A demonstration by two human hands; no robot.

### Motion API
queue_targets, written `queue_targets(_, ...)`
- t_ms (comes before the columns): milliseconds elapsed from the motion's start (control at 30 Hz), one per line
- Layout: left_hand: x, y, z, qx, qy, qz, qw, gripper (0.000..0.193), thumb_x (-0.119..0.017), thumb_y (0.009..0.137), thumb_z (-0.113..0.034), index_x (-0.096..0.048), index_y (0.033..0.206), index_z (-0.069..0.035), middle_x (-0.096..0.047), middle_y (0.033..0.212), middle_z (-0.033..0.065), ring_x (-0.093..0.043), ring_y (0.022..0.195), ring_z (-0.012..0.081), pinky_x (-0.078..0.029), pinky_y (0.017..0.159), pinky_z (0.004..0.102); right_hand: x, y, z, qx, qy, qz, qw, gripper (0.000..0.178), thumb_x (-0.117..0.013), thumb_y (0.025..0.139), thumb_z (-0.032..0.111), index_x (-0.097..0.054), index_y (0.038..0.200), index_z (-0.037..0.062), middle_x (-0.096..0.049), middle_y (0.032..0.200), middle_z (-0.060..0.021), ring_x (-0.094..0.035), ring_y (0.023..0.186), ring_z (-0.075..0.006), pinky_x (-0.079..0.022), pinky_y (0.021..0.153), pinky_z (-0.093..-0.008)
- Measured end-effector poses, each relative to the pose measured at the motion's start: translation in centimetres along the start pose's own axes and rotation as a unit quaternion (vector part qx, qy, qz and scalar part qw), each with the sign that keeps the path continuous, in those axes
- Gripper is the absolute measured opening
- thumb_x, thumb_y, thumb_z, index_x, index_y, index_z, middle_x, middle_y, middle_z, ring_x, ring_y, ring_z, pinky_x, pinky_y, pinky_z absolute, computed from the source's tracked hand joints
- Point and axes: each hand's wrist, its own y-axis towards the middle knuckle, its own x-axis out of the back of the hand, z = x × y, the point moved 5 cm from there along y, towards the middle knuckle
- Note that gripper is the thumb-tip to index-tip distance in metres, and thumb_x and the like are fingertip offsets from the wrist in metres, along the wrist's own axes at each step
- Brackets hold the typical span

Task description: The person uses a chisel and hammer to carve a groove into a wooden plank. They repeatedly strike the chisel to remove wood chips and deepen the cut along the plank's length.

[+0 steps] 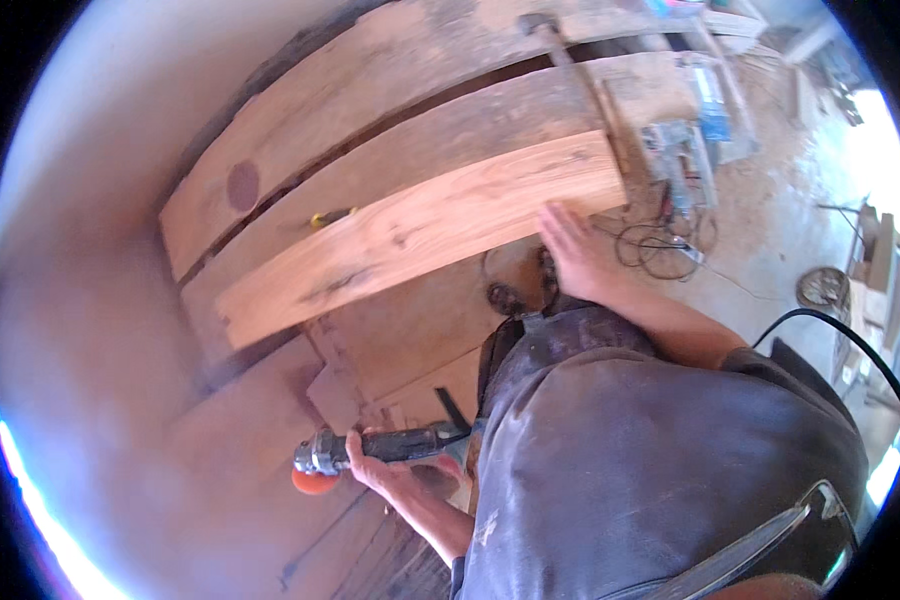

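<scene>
My left hand (375, 468) is wrapped round the dark body of an angle grinder (410, 443) with an orange disc at its head, held low at the left, apart from the wood. A smooth, pale wooden board (450, 220) with dark knots lies across rougher planks. On the near edge of this board, toward its right end, rests my right hand (570, 240), its fingers stretched over the top face. A small yellow-and-black tool (331, 217) lies by the board's far edge. The underside of the grinder's disc is hidden.
Two wide, rough planks (440, 140) lie behind the board with a dark gap between. On them are a round brown disc (242, 185) and a long-handled hammer (540, 24). Tangled black cable (650, 255) and a blue container (712, 115) are at the right. A wall (100, 190) borders the left.
</scene>
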Motion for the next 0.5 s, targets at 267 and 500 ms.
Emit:
queue_targets(267, 2.0, 2.0, -2.8, -0.07, 0.008, -0.079, 0.994, 0.032, -0.079, 0.088, -0.027, -0.061, 0.101, -0.004, -0.064, 0.078, 0.0085, -0.064, 0.064, 0.0217, -0.056, 0.06, 0.0356, -2.3, -0.9, -3.0, -0.163, -0.077, -0.022, 0.983, 0.077, -0.056, 0.082, 0.007, -0.028, 0.152, -0.0102, -0.02, 0.163, -0.0297, -0.018, 0.152, -0.0469, -0.018, 0.124, -0.0557)
queue_targets(500, 0.9, 10.4, -7.3, -0.055, 0.025, -0.06, 0.996, 0.035, -0.08, 0.089, -0.031, -0.061, 0.098, -0.002, -0.062, 0.076, 0.0067, -0.063, 0.062, 0.0221, -0.056, 0.055, 0.0382, -2.2, 1.8, 5.6, -0.074, 0.075, -0.053, 0.993, 0.067, -0.063, 0.077, 0.0, -0.048, 0.142, -0.0062, -0.039, 0.152, -0.0287, -0.035, 0.144, -0.0454, -0.033, 0.118, -0.0501)
